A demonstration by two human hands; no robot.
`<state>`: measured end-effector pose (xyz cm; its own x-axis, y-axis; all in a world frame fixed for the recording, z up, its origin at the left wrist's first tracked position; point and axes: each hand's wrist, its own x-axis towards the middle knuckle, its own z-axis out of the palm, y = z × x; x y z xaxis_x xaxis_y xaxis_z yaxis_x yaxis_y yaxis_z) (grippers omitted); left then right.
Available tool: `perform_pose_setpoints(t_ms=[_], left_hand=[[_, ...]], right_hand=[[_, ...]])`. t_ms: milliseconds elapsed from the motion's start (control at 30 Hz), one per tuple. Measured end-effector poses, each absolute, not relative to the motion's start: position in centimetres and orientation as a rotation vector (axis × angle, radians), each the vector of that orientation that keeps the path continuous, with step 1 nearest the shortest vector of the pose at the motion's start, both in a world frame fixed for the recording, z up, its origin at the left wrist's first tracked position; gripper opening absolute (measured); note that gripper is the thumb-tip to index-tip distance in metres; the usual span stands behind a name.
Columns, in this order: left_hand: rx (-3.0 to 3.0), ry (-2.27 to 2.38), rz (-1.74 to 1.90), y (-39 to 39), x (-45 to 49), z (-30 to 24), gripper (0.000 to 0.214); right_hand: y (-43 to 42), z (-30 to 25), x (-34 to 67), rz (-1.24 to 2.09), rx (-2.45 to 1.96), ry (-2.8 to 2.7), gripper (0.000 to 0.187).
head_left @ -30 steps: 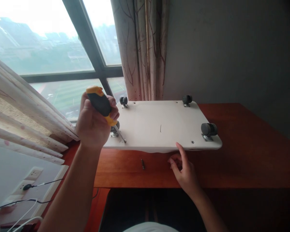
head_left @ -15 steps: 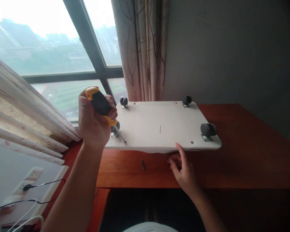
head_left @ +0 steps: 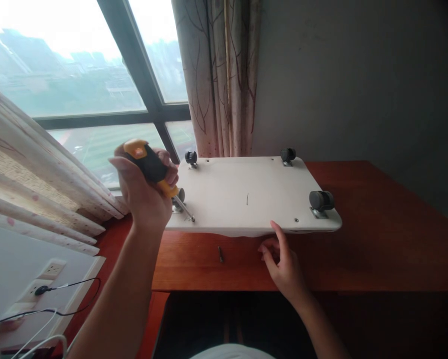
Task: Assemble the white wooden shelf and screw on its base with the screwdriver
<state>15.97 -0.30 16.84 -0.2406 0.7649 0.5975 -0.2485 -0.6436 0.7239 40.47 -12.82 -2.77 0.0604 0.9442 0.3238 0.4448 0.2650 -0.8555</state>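
Note:
My left hand (head_left: 141,192) is wrapped round the yellow and black handle of a screwdriver (head_left: 151,163). Its shaft slants down to the right, and the tip meets a screw hole near the front left corner of a white panel (head_left: 231,184). A caster close behind the shaft is partly hidden by my hand. My right hand (head_left: 281,259) holds nothing; its index finger reaches to the panel's front edge while the other fingers curl loosely. Dark casters stand at the panel's other corners, among them the front right caster (head_left: 321,201).
The panel lies on a reddish wooden table (head_left: 388,224). In front of it rests a small metal bit (head_left: 220,254). A window and curtain (head_left: 224,75) rise behind and to the left. Wall sockets (head_left: 40,284) with cables are at the lower left.
My left hand has turned on the screwdriver handle, shifting slightly left and down, with the thumb swinging outward. The screwdriver tip and my right hand stay in place.

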Motion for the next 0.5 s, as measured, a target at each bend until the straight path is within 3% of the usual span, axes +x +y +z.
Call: perform_pose_setpoints(t_ms=[133,367,500], left_hand=[[1.426,0.764,1.996,-0.7,15.8,16.9,0.030],[1.359,0.633,1.815,-0.8,14.9,17.6,0.038],[1.377,0.541,1.816,-0.9,15.2,17.1,0.025]], right_hand=[[-12.9,-2.7,40.5,0.640,-1.341,-1.557,0.066],[-12.8,-3.1,40.6,0.622,-1.319,-1.570,0.067],[-12.7,-3.1,40.6,0.611,-1.318,-1.570,0.066]])
